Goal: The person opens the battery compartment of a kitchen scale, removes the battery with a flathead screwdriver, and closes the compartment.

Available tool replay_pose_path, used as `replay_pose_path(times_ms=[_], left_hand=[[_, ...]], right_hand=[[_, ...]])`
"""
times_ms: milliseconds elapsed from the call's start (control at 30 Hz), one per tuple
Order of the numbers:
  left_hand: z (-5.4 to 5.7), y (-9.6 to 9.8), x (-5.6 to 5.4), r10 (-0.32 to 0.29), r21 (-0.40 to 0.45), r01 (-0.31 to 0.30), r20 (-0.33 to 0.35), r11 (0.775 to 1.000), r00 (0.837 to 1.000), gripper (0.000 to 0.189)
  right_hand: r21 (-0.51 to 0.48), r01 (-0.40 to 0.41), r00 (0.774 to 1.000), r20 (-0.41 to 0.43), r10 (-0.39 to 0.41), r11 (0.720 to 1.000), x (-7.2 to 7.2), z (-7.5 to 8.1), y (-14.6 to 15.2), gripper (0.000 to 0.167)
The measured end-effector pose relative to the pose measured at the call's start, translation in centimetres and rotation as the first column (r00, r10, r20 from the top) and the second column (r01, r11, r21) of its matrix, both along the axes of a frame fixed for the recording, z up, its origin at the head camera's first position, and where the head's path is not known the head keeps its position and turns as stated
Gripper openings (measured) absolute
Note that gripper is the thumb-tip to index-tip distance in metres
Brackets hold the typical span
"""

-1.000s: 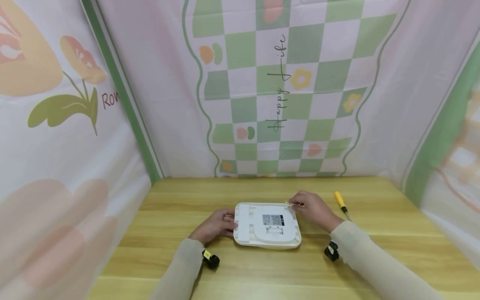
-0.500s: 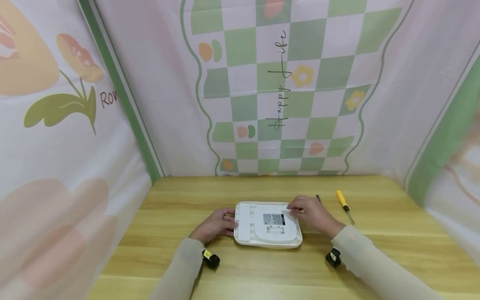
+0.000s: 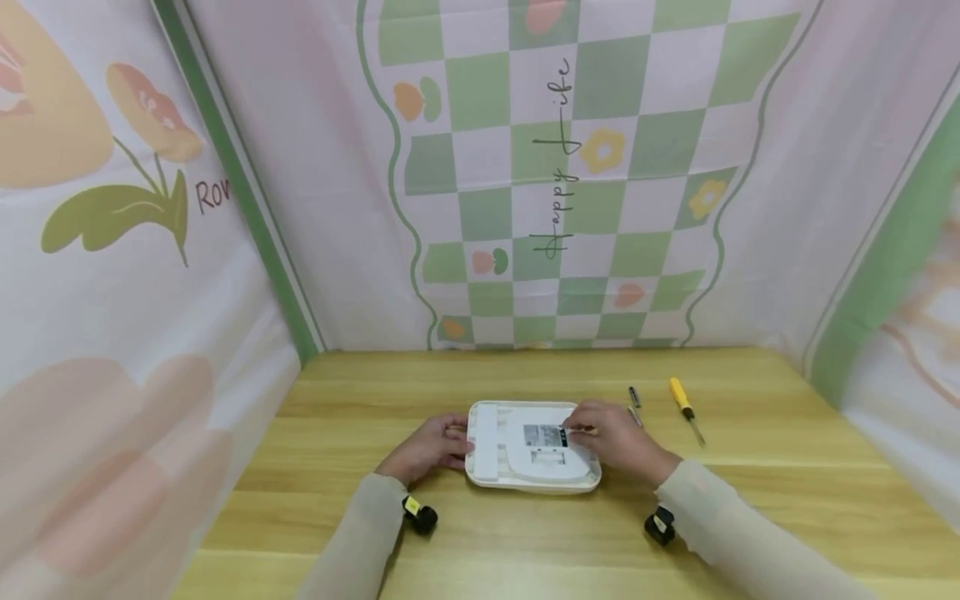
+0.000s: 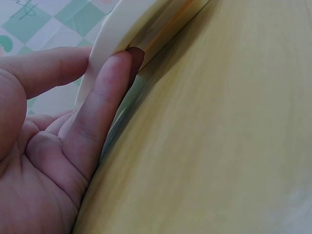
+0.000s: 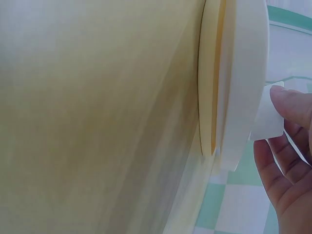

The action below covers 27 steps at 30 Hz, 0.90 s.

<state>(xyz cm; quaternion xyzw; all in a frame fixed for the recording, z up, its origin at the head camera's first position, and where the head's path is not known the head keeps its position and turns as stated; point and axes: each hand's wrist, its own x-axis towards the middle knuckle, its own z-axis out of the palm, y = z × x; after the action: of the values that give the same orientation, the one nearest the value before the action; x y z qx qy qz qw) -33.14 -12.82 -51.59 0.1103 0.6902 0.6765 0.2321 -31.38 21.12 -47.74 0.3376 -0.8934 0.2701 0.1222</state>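
Observation:
A flat white device (image 3: 489, 467) with rounded corners lies underside up on the table, a grey printed label and a small recess on its back. My left hand (image 3: 423, 450) grips its left edge; in the left wrist view, thumb and finger (image 4: 109, 83) are on the rim. Over the right part of the device, my right hand (image 3: 618, 433) pinches a small white plate-like piece (image 5: 268, 114), clearest in the right wrist view. The piece stands up from the device's back; whether it is seated there I cannot tell. The right fingers hide part of the label.
Beyond my right hand lie two small battery-like cylinders, a dark one (image 3: 634, 397) and a paler one (image 3: 635, 416). A screwdriver (image 3: 681, 400) with a yellow handle is farther right. Printed curtains (image 3: 480, 208) enclose the wooden table (image 3: 375, 387) at the back and sides.
My right hand has moved from the device's far right corner inward toward the label. The two small cylinders have come into view behind it. My left hand has stayed on the edge.

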Motion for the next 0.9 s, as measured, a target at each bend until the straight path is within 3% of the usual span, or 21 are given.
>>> replay_pose_path(times_ms=[500,900], left_hand=[[0.0,0.0,-0.1,0.001,0.003,-0.001,0.005,1.000,1.000,0.053],[0.1,0.1,0.0,0.005,0.008,-0.005,0.017,1.000,1.000,0.053]], right_hand=[[-0.014,-0.054,0.998,0.018,0.054,0.998,1.3,-0.1,-1.2,0.015],[-0.016,-0.110,0.993,-0.038,0.110,0.994,1.9,-0.3,-2.1,0.015]])
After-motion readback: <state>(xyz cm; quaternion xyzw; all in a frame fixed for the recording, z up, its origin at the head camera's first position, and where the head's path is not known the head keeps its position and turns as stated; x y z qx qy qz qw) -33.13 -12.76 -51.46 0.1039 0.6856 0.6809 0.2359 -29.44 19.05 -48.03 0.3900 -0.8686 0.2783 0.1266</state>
